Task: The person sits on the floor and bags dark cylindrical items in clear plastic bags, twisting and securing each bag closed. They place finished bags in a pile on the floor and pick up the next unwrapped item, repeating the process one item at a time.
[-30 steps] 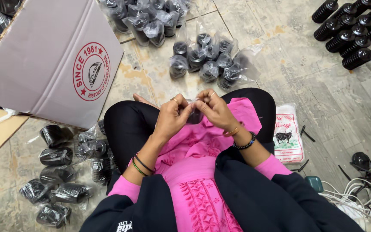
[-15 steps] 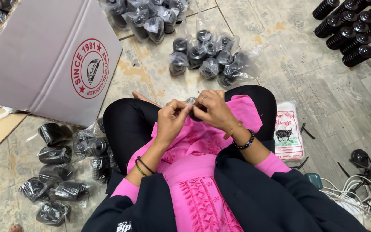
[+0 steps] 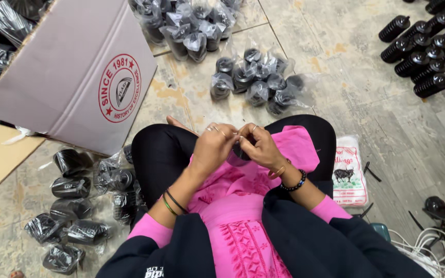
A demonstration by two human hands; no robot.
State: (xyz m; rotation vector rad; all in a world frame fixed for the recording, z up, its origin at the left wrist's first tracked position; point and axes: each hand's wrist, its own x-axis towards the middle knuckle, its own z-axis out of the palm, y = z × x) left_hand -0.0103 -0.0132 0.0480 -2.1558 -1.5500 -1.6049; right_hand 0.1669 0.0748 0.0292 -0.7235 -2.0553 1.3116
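Note:
I sit cross-legged on the floor in a pink top and black trousers. My left hand (image 3: 212, 149) and my right hand (image 3: 259, 146) meet over my lap, fingers closed together on a small black rubber part in a clear plastic bag (image 3: 240, 152). The part is mostly hidden between the two hands. Both wrists carry bangles.
A large grey cardboard box (image 3: 73, 77) stands at the left, holding bagged parts. Bagged black parts lie at my left knee (image 3: 73, 206) and in piles ahead (image 3: 256, 77), (image 3: 191, 23). Unbagged ribbed black parts (image 3: 423, 49) sit far right. A printed white packet (image 3: 349, 170) and cables (image 3: 428, 242) lie at my right.
My hands have stayed together over my lap, working the small bagged part; the fingers shifted slightly. Nothing else has moved.

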